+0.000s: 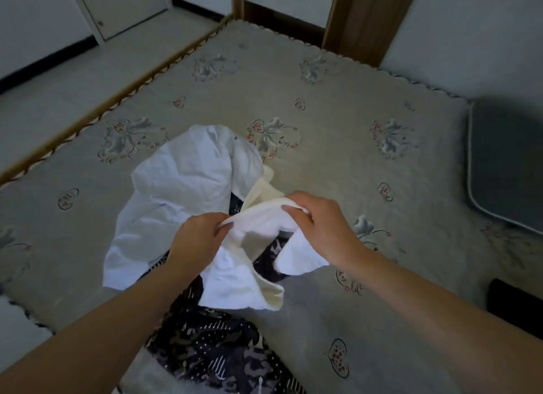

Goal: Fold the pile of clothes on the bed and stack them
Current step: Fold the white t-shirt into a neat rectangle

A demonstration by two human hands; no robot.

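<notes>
Left hand (197, 235): your grip is pinching one end of the cream-white garment (252, 246), fingers closed on the cloth.
Right hand (320, 220): you're grasping the other end of the same garment, fingers curled over its bunched edge.
Cream-white garment: you're holding it up off the pile, stretched btwn both hands; lower parts are hanging loose, still crumpled. Can't tell what kind of garment it is.
Pile (188, 193): sitting on the bed (338, 146), directly under and beyond your hands; nothing in it is looking folded.
White shirt (176, 187): lying rumpled on the far-left side of the pile, spread over the dark item.
Dark patterned garment (217, 352): lying at the near side of the pile, partly under the shirt, running toward you.
Stack: none showing anywhere around the pile.
Progress: looks like very early stage, i.e. 1st item just picked up, not yet folded.
Left to do: prob. straightening and folding this piece, then shirt, then dark garment, then stacking all.
Grey cushion (505, 164): sitting well right of the pile, not involved.
</notes>
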